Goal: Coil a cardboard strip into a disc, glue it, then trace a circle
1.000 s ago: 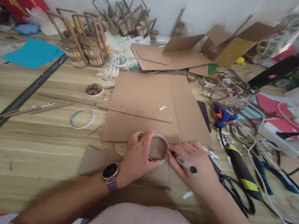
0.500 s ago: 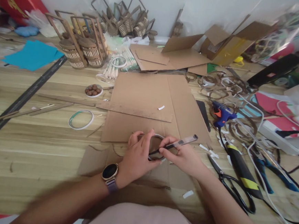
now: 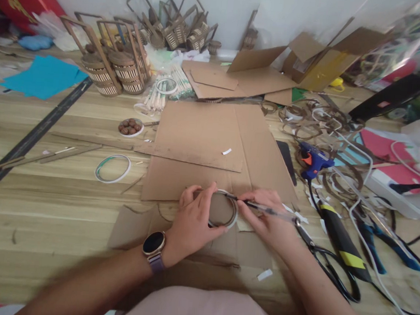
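Note:
A thin round ring, pale outside with a darker band inside, lies flat on the cardboard in front of me. Thumb and fingers of my left hand grip its left side, covering that part. Between the fingers of my right hand is a pen with a clear barrel and a dark front end. Its tip touches or nearly touches the ring's upper right rim. Underneath is a large cardboard sheet, with a smaller cardboard piece nearer to me.
Scissors, a black-and-yellow tool, pliers and a blue glue gun lie on the right among cords and strips. Another ring and a dish of brown balls are on the left. Small bamboo baskets stand behind.
My right hand has moved slightly right, and the pen's tip has gone from inside the ring to its upper right rim. The pen now lies flatter, its back end lower. My left hand stays put.

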A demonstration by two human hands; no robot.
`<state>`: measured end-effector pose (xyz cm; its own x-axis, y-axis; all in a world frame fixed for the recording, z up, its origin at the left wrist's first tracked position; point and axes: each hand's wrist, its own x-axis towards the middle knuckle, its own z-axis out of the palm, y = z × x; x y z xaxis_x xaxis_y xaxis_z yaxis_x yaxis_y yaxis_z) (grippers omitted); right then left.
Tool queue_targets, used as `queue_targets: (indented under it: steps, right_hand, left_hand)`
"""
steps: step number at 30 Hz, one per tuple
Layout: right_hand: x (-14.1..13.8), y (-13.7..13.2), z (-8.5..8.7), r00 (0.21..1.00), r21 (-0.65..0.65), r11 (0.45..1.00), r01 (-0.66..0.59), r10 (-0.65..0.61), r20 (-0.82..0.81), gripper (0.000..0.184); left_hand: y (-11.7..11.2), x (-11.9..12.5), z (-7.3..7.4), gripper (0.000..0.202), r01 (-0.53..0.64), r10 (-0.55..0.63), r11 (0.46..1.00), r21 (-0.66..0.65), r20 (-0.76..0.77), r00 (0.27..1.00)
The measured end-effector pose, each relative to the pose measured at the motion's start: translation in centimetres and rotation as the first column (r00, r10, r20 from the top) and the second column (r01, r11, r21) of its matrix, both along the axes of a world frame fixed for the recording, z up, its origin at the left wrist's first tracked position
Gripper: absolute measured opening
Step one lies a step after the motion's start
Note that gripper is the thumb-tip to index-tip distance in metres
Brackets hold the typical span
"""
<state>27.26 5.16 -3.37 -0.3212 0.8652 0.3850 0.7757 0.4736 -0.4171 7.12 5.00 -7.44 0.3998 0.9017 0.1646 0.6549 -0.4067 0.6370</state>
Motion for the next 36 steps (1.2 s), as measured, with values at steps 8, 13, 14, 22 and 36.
queue_targets:
  steps: [8,13,14,22,36]
  right_hand:
    - [-0.7,-1.3,1.0,0.994,0.015,0.999,0.043,-0.041,-0.103,0.01]
    - [-2.1,-0.6,-0.2,0.975,-0.077,0.997,0.01,-0.026,-0.219,0.009]
    - [-2.3,-0.5,-0.4,0.973,-0.092,0.996,0.006,-0.027,-0.231,0.009]
    - [-3.2,-0.2,-1.1,0.947,-0.261,0.964,-0.046,-0.041,-0.319,0.009]
    - [-0.4,1.2,2.3,0.994,-0.582,0.813,-0.019,-0.046,-0.097,0.015]
  left_hand:
    - [0.0,0.0,0.1,0.094,-0.003,0.003,1.0,-0.023,-0.003,1.0]
    - [0.0,0.0,-0.1,0.096,0.005,-0.005,1.0,0.011,0.002,1.0]
    - [0.0,0.0,-0.2,0.096,0.009,-0.009,1.0,0.02,0.002,1.0]
    - [0.0,-0.1,-0.4,0.094,0.006,-0.005,0.999,0.05,-0.012,1.0]
    - [0.0,0.0,0.2,0.093,0.0,0.0,1.0,0.006,-0.035,0.999]
